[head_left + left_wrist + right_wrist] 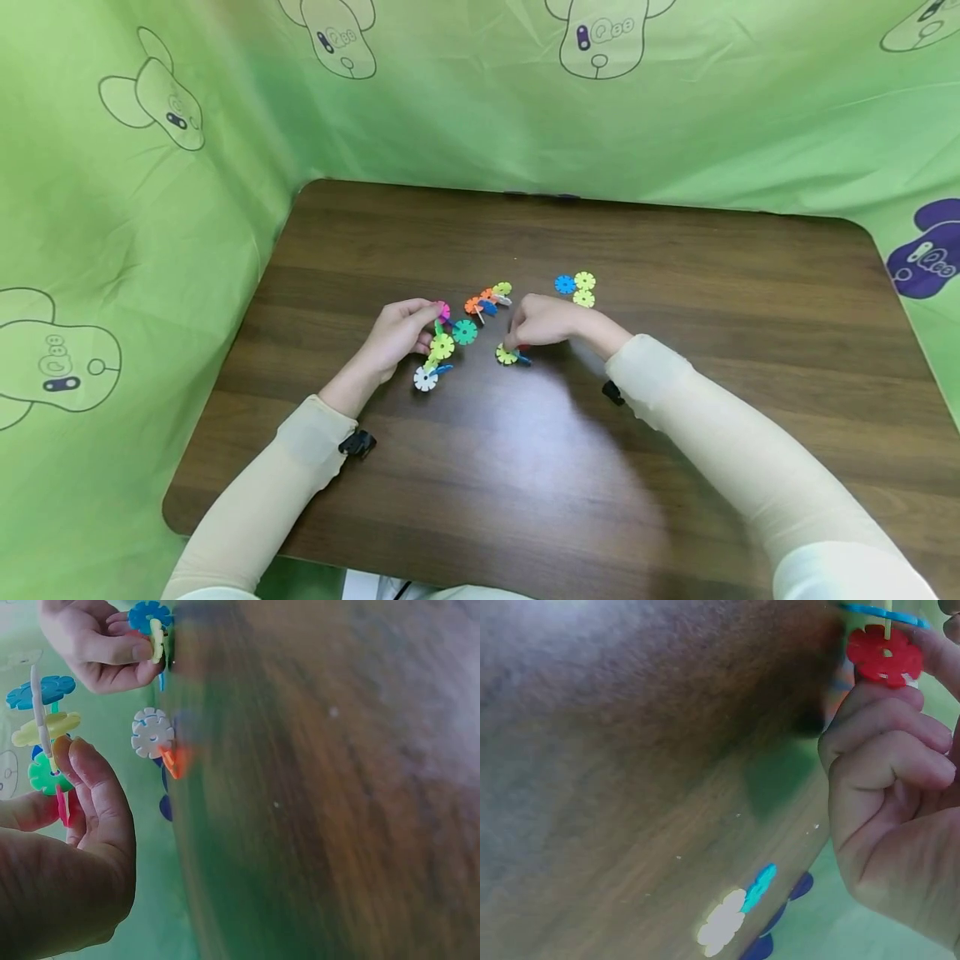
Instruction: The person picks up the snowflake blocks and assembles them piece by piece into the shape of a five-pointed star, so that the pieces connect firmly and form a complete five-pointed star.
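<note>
Disc chain (442,341): on the table right beside the left hand, white disc nearest me; probably light, stiff plastic, kinda slick. I'd pinch rims and go easy on the joints, might pop apart
Left hand (397,337): pinching the chain at its pink end
Small cluster (503,357): yellow, red, blue; likely featherweight too
Right hand (543,319): fingers curled, pinching that cluster
Orange-and-white piece (487,297): between the hands, slightly farther out, crowds the gap
Loose discs (565,288): one blue, two yellow, past the right hand
</note>
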The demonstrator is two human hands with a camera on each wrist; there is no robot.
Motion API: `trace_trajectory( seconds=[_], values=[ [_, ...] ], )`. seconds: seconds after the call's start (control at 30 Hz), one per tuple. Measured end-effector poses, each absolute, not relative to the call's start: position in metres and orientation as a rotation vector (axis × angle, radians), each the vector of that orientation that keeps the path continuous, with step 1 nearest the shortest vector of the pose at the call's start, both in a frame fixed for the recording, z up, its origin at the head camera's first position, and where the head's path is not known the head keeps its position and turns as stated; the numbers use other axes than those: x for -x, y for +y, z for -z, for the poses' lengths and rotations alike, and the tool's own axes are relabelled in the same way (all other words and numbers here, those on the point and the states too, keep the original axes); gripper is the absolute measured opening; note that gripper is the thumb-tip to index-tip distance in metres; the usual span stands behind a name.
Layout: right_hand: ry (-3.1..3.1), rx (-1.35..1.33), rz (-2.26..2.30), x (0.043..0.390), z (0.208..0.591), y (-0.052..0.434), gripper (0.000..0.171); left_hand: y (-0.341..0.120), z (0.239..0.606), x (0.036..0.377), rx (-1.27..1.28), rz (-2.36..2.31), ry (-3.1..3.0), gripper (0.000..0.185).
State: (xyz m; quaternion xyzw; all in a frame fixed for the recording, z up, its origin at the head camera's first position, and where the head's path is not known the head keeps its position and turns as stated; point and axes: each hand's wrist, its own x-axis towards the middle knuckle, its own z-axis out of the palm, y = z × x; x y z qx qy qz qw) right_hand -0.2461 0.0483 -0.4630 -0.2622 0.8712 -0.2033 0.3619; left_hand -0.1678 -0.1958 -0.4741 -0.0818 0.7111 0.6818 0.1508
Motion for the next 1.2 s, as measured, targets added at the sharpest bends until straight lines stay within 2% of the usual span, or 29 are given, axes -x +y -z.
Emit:
trace_trajectory(
  seconds=[0.3,0.57,0.83,1.2],
  values=[
    [2.222,0.473,1.086,0.234,0.456,0.089,0.017,-0.176,0.469,0.172,0.218,-2.000,2.008,0.026],
    [2.199,0.227,1.603,0.210,0.449,0.109,0.022,-0.150,0.467,0.176,0.213,-2.042,1.991,0.026],
    [2.220,0.146,1.728,0.192,0.448,0.113,0.030,-0.130,0.465,0.179,0.216,-2.108,1.967,0.025],
    [2.122,0.006,1.888,0.186,0.450,0.118,0.026,-0.111,0.465,0.182,0.218,-2.119,2.005,0.027]
  ],
)
